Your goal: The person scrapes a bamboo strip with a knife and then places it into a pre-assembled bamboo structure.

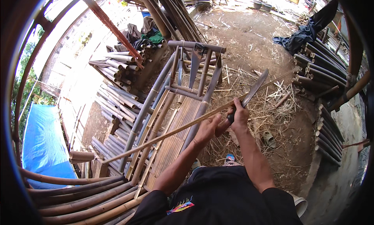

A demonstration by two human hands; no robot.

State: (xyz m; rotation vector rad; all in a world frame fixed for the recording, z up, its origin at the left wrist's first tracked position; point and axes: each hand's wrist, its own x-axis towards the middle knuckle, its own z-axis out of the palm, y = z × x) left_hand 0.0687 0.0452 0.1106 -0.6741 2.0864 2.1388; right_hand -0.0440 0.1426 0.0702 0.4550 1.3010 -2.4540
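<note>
A bamboo strip (156, 139) is held aslant above a slatted bamboo bench (169, 153). Just right of the bench, the strip is gripped by the curled left hand (209, 127); a knife (255, 88) is clasped by the right hand (240, 116), its fingers wrapped around the handle. Poles (117, 106) and a blue tarpaulin (46, 141) are seen left of the bench; shavings are strewn over earthen ground (241, 38) beyond it.

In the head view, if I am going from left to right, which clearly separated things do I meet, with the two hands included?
Blue tarp, reddish post, left hand, right hand, knife blade, dark cloth at the right.
</note>
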